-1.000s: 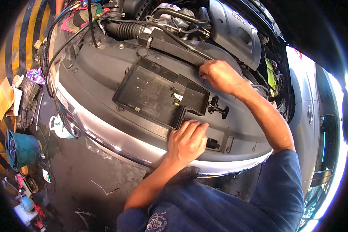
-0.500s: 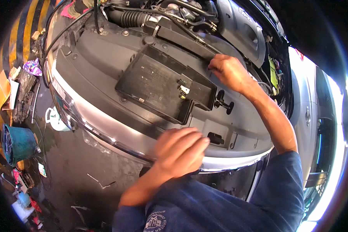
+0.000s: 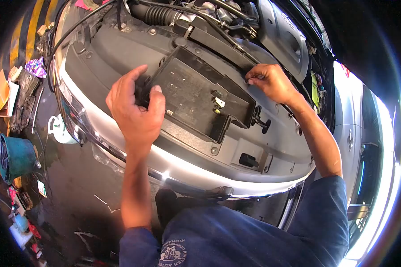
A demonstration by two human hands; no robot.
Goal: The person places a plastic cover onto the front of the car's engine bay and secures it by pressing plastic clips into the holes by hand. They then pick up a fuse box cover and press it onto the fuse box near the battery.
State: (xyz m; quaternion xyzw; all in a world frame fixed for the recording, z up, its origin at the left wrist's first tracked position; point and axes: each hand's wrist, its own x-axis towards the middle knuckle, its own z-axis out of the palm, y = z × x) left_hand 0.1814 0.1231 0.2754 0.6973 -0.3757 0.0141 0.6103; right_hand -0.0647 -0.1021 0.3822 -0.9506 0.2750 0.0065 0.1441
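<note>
A shallow black plastic tray (image 3: 182, 100) lies on the dark grey plastic cover (image 3: 113, 55) at the front of an open engine bay. A small white and yellow-green clip (image 3: 219, 103) is inside the tray. At the tray's left end my left hand (image 3: 137, 109) is open, thumb and fingers apart on either side of its edge. By the tray's far right corner my right hand (image 3: 274, 84) is closed in a pinch over a small dark thing that I cannot make out. A black T-shaped handle (image 3: 263, 124) projects beside the tray's right end.
Hoses and an engine cover (image 3: 283, 35) lie behind the tray. The silver front edge of the car (image 3: 165, 171) curves in front of me. On the floor at the left are a teal bucket (image 3: 18, 155), a white container (image 3: 62, 130) and scattered litter.
My left hand has moved left from the car's front edge to the tray's left end and spread its fingers. My right hand stays pinched near the tray's far right corner.
</note>
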